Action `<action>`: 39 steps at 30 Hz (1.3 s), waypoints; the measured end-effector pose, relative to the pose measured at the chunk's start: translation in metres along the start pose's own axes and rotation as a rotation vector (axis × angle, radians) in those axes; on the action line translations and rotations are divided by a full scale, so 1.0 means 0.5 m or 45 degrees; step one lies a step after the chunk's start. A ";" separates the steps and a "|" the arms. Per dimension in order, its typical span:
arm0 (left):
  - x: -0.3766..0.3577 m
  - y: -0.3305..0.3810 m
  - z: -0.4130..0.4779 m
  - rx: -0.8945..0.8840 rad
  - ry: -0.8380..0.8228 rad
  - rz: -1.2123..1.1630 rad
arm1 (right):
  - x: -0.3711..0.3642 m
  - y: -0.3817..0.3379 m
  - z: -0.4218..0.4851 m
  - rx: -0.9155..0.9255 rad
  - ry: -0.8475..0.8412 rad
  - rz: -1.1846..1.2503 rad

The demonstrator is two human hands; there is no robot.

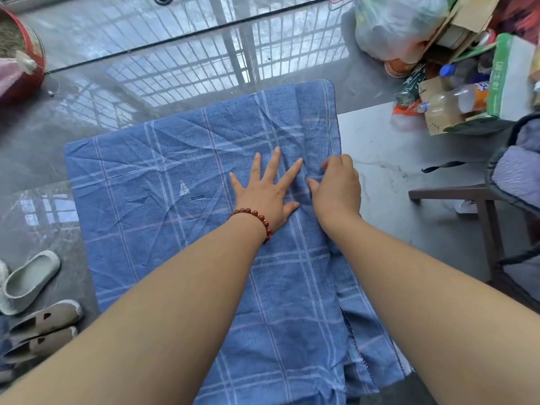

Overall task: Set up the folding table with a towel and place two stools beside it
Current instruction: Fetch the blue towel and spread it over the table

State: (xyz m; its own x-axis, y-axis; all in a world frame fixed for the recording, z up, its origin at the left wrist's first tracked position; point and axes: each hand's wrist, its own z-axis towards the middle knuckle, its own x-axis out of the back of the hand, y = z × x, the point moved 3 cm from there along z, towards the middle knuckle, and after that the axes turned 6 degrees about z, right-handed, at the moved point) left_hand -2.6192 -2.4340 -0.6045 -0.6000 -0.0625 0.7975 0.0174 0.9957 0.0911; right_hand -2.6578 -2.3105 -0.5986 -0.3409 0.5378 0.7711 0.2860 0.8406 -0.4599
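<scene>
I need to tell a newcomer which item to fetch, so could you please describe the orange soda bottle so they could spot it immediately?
Start at the blue checked towel spread across the middle, then look to the clutter on the floor at the upper right. There, beside the tall green carton, a plastic bottle lies on its side. Its bright orange label sets it apart from the paler things around it.

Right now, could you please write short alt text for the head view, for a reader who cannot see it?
A person's two bare hands smooth a blue plaid towel over a white table: the left hand, with a red bead bracelet at its wrist, lies flat with fingers spread, while the right hand pinches a fold near the towel's right edge. Shoes sit on the glossy floor at left.
</scene>
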 end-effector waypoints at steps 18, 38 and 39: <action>0.016 0.003 -0.005 0.008 0.021 -0.027 | 0.054 0.038 0.056 -0.196 0.202 -0.040; 0.000 -0.049 0.004 0.106 -0.156 0.165 | -0.046 -0.054 0.039 0.420 -0.306 -0.420; -0.001 -0.051 0.004 0.115 -0.168 0.167 | -0.050 -0.053 0.036 0.387 -0.323 -0.450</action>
State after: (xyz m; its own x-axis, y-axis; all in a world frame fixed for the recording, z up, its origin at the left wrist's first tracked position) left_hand -2.6213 -2.4591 -0.6083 -0.6971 0.0716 0.7134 0.0338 0.9972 -0.0672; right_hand -2.6728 -2.3454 -0.6136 -0.5865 0.1849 0.7886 -0.1452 0.9338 -0.3269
